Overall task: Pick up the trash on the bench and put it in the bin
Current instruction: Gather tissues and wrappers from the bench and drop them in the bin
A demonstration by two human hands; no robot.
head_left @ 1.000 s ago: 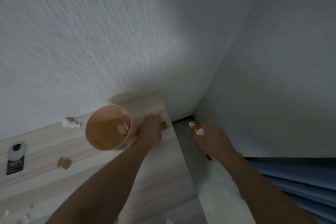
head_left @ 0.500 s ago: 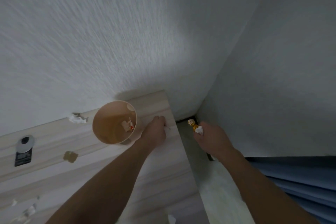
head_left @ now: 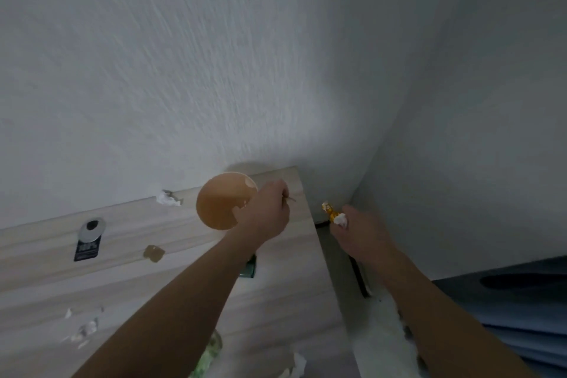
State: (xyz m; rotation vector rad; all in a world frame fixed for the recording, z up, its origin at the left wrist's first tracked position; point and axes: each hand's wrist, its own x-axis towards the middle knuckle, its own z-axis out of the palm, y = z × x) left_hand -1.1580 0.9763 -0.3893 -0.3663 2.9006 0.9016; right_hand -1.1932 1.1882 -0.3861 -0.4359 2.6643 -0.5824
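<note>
On the bench (head_left: 129, 285), scattered trash is seen: torn white bits (head_left: 84, 328) at the near left, a flat tan scrap (head_left: 154, 253) further in, and a crumpled white tissue (head_left: 168, 198) against the wall (head_left: 214, 70). All of it is judged light, soft and easily crushed. Each piece is best pinched at a raised fold, and the flat scrap is best lifted by a corner. The round tan bin (head_left: 214, 209) stands at the bench's far right end. Beside its rim the left hand (head_left: 267, 213) is held, with a thin pale sliver (head_left: 290, 199), possibly paper, pinched in its fingers. Beyond the bench edge, the right hand (head_left: 363, 233) is closed round a yellow wrapper (head_left: 328, 210) and a white wad (head_left: 340, 219).
</note>
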